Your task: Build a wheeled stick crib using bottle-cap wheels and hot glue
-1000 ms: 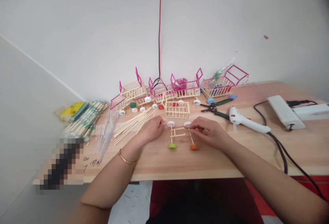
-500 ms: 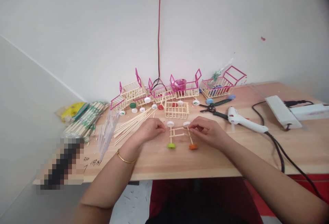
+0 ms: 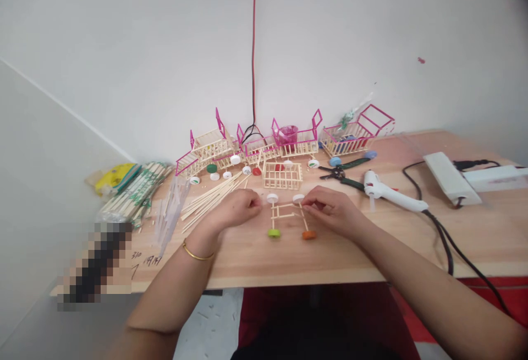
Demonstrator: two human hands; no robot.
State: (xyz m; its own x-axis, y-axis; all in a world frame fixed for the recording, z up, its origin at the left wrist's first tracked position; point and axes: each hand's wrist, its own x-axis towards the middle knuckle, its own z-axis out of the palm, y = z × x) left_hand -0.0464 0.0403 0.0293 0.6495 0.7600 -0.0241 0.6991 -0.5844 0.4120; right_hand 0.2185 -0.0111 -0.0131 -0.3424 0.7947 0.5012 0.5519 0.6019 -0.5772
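A small wheeled frame of wooden sticks (image 3: 284, 216) lies on the table between my hands. Two white bottle caps form its far wheels; a green cap (image 3: 274, 233) and an orange cap (image 3: 309, 235) form the near ones. My right hand (image 3: 328, 206) pinches the frame's right axle beside the far white cap (image 3: 298, 198). Just left of the frame, my left hand (image 3: 243, 207) is closed with fingers curled; whatever it may hold is hidden. Beyond the frame sits a small stick basket (image 3: 282, 176).
Finished-looking stick carts with magenta trim (image 3: 299, 142) line the wall. Loose sticks (image 3: 212, 200) and bagged sticks (image 3: 138, 192) lie left. To the right are pliers (image 3: 344, 175), a white glue gun (image 3: 391, 195) with a cable, and a white power box (image 3: 451, 179).
The whole view has shifted very slightly. Both hands and the wheeled frame keep nearly the same places relative to each other.
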